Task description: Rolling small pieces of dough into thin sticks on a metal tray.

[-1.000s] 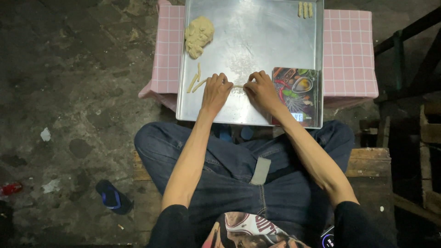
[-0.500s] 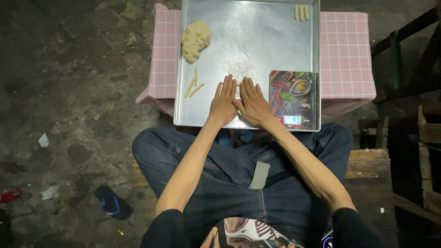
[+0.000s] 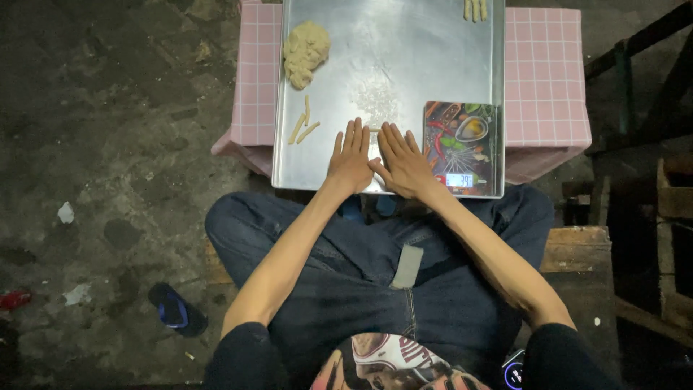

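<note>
My left hand (image 3: pixel 350 160) and my right hand (image 3: pixel 403 162) lie flat side by side, palms down, on a large metal tray (image 3: pixel 390 58). A thin piece of dough peeks out between the fingers, mostly hidden under the hands. A lump of beige dough (image 3: pixel 305 52) sits at the tray's far left. Three short rolled dough sticks (image 3: pixel 304 124) lie just left of my left hand. More dough sticks (image 3: pixel 475 9) rest at the tray's far right edge.
A small kitchen scale (image 3: pixel 462 146) with a colourful printed top sits on the tray's near right corner. The tray rests on a pink checked cloth (image 3: pixel 545 79) over a low table. A blue sandal (image 3: pixel 173 309) lies on the dark floor; wooden bench at right.
My hands came together from a spread position and flattened, then slid slightly forward on the tray over the dough piece.
</note>
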